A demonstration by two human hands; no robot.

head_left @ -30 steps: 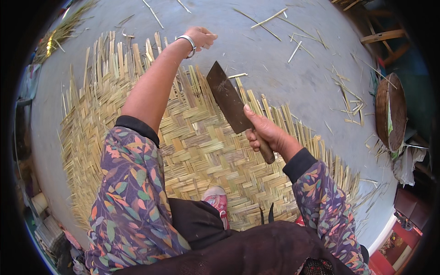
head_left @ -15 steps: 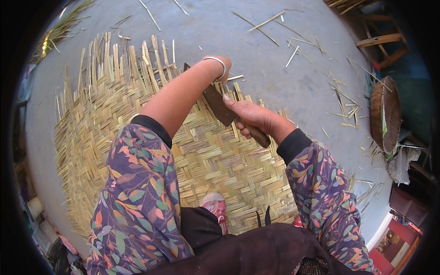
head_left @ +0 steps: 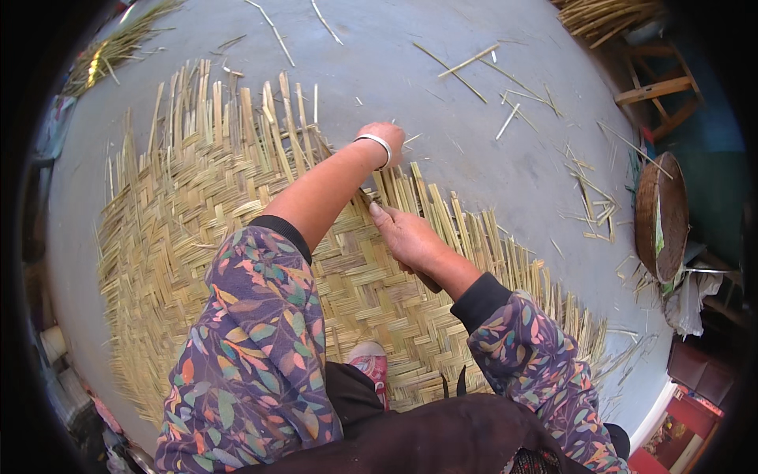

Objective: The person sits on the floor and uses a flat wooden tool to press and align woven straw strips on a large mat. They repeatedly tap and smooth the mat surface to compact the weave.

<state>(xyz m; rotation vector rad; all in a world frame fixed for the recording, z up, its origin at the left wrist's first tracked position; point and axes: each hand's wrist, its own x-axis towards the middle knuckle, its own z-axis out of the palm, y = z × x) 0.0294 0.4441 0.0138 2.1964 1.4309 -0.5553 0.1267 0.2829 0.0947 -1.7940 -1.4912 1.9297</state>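
A woven mat of flat straw-coloured strips lies on the floor under my arms, its loose strip ends sticking out along the far and right edges. My right hand is closed round the handle of a cleaver. The dark blade is turned nearly edge-on and lies partly behind my left forearm, close against the strips at the mat's edge. My left hand, with a white bangle on the wrist, is curled at the far edge just beyond the blade. Its fingers are mostly hidden, and whatever they grip does not show.
Cut strip pieces are scattered over the grey floor, ahead and to the right. A round basket leans at the right, near a wooden stool. Bundled stalks lie at the far left. My shoe rests on the mat.
The cleaver has turned from showing its flat side to nearly edge-on. My right hand has moved a little left and nearer to me. My left hand has curled more and come slightly nearer.
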